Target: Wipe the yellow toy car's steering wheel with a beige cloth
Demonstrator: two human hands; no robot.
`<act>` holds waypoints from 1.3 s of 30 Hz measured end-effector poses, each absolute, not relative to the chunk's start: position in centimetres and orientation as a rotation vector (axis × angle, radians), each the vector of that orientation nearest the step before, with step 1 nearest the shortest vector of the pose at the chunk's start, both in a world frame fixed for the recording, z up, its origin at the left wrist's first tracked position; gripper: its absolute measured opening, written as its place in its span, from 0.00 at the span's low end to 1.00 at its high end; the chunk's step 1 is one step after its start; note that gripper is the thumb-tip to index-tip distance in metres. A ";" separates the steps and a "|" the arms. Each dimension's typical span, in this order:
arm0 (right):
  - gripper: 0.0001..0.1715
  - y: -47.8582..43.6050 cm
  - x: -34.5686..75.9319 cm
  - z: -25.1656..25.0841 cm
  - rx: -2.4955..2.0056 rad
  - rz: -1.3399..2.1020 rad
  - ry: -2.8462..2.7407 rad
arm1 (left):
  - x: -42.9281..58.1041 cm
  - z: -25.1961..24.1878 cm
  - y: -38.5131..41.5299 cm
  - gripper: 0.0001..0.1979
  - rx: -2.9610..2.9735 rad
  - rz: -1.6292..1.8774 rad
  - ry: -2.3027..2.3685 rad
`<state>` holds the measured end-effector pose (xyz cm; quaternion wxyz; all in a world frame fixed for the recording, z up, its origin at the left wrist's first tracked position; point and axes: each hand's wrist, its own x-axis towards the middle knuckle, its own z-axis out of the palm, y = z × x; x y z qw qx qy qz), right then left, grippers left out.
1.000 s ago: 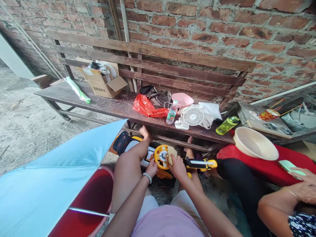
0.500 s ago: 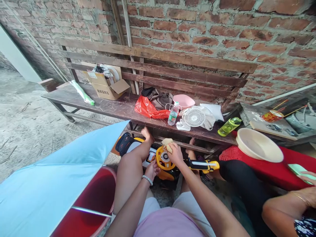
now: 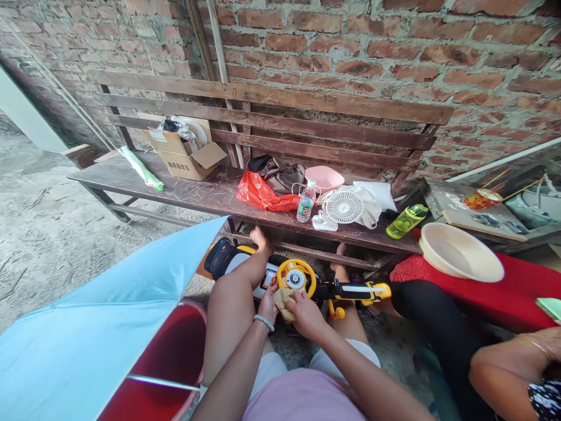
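In front of my knees is a toy ride-on vehicle with a yellow steering wheel (image 3: 316, 279). A tan cloth (image 3: 284, 299) is bunched up at the lower rim of the wheel. My right hand (image 3: 305, 314) is closed on the cloth's right side. At the cloth's left edge, my left hand (image 3: 266, 308), with a beaded bracelet on the wrist, has its fingers curled against it. The vehicle's small label panel (image 3: 269, 278) lies just above that hand. A black and yellow arm (image 3: 357, 290) sticks out to the right of the wheel.
A wooden bench (image 3: 199, 202) holds a cardboard box (image 3: 179, 165), a red bag (image 3: 263, 193), a water bottle (image 3: 305, 202) and a fan (image 3: 344, 207). At left are a blue umbrella (image 3: 118, 304) and red bucket (image 3: 199, 327). Another person's arm (image 3: 504, 359) is at right, near a cream basin (image 3: 464, 251).
My right hand has brought the cloth from the wheel's upper rim down to its lower rim. My left hand now meets the cloth. The other person's green object has shifted right.
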<state>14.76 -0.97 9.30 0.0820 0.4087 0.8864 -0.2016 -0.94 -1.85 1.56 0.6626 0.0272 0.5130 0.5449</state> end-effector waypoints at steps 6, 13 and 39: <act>0.20 -0.7 19.1 10.7 1.292 -0.592 2.519 | -0.5 1.7 -2.7 0.31 0.366 1.226 1.468; 0.25 5.5 15.5 13.8 1.302 -0.482 2.922 | 0.0 0.1 -4.6 0.48 1.483 0.842 1.919; 0.22 0.9 14.1 10.3 1.542 -0.989 2.488 | -2.1 -1.7 -3.9 0.43 1.515 0.860 1.745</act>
